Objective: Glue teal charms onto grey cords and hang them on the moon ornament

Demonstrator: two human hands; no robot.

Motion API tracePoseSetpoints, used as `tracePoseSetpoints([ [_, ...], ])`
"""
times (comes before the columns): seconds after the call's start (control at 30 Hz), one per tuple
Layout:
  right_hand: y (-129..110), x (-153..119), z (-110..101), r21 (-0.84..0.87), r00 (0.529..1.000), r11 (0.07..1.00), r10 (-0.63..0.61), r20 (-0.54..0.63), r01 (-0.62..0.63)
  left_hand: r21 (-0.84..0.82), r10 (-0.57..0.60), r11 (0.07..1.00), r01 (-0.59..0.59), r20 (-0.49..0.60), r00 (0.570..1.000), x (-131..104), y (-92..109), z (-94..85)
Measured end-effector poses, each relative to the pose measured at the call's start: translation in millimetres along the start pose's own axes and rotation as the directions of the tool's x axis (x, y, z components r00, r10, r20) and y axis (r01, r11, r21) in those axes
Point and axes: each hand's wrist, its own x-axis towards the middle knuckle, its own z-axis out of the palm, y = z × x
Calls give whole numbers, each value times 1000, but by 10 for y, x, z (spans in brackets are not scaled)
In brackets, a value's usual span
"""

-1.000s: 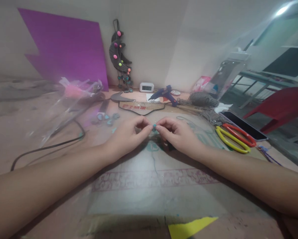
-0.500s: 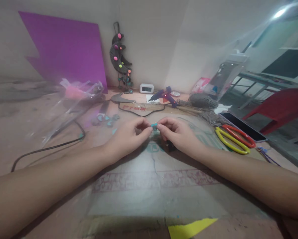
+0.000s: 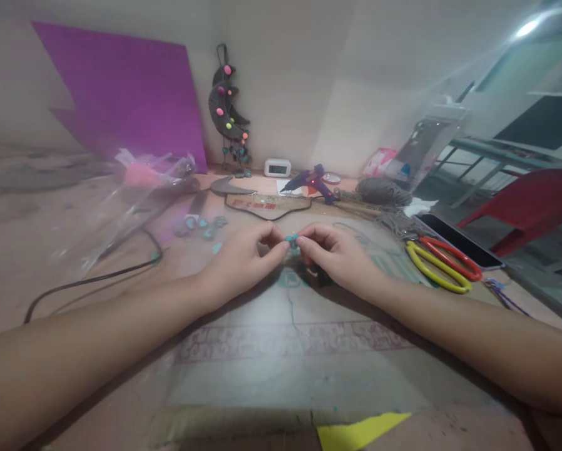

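A small teal piece (image 3: 292, 238) is pinched between my two hands above the middle of the work board (image 3: 243, 382). My left hand (image 3: 262, 250) grips its left side with thumb and forefinger. On the other side, the thumb and forefinger of my right hand (image 3: 325, 249) close on the same piece. Its exact shape is too small to tell. Several small grey and teal pieces (image 3: 208, 228) lie to the left of my left hand. A dark object under my right hand is mostly hidden.
Scissors with red and yellow handles (image 3: 438, 268) lie at the right beside a phone (image 3: 459, 241). Behind are a glue gun (image 3: 315, 183), a white clock (image 3: 277, 168), grey yarn (image 3: 383, 191) and a grey crescent (image 3: 231, 186). A black cable (image 3: 93, 280) curves at the left.
The view has shifted very slightly. Both hands keep their pinch on the teal piece, with only a tiny movement of the fingers.
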Motion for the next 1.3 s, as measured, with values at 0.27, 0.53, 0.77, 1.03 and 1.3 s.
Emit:
tracePoseSetpoints([
  [0.27, -13, -9, -7, -5, 1000, 1000, -7, 14, 7, -29, -8, 1000, 9, 16, 1000, 5, 18, -6],
  [0.53, -1, 1, -7, 12, 1000, 1000, 6, 8, -6, -6, 7, 1000, -7, 0, 1000, 11, 9, 3],
  [0.77, -12, -7, 10, -76, 999, 996, -37, -9, 37, -84, -25, 996, 26, 15, 1000, 4, 7, -3],
  [1.03, -28, -21, 13, -105, 999, 994, -41, -13, 39, -56, -21, 998, 22, 18, 1000, -1, 16, -4],
  [1.3, -36, -14, 9, -122, 998, 991, -55, -16, 53, -57, -12, 998, 13, 31, 999, 9, 10, -9],
])
